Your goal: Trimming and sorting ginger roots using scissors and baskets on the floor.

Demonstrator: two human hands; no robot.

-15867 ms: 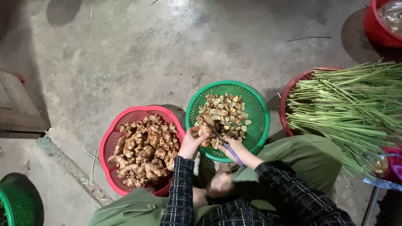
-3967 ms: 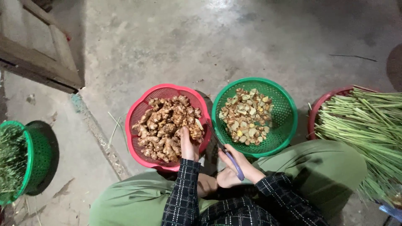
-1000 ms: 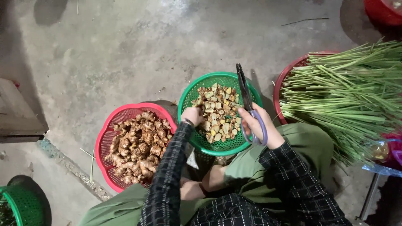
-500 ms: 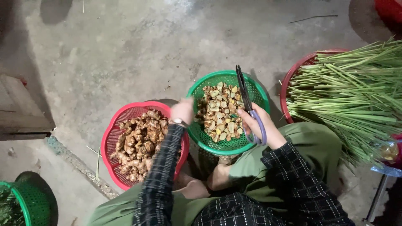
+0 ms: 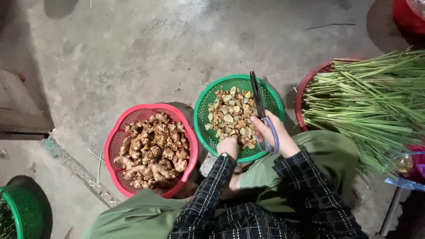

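- Concrete floor (image 5: 177,48) is taking up most of the view, grey and stained, with all the baskets sitting on it.
- Green stalks (image 5: 376,102) are lying in a thick bundle across a red basket (image 5: 305,95) at the right, long, thin and pale at the cut ends.
- Red basket of whole roots (image 5: 133,117) is sitting left of centre, a plastic mesh bowl heaped with knobbly brown ginger roots (image 5: 152,150).
- Green basket (image 5: 212,90) is standing just beside it, touching or nearly touching its rim, and is holding cut pieces (image 5: 230,117), pale yellow on their sliced faces.
- Another green basket (image 5: 20,212) is showing partly at the bottom left corner.
- Compared with half a second ago, the left hand (image 5: 229,146) is sitting lower, now at the near rim of the green basket among the cut pieces; earlier it was at that basket's left rim. Whether its fingers are closed on a piece I cannot tell.
- Right hand (image 5: 270,132) is staying over the near right side of the green basket, as before, fingers clamped through the purple handle of the scissors (image 5: 261,110).
- Scissors are pointing away from the person across the cut pieces, dark blades together.
- A clear plastic package (image 5: 405,166) is lying at the right edge, below the stalks.
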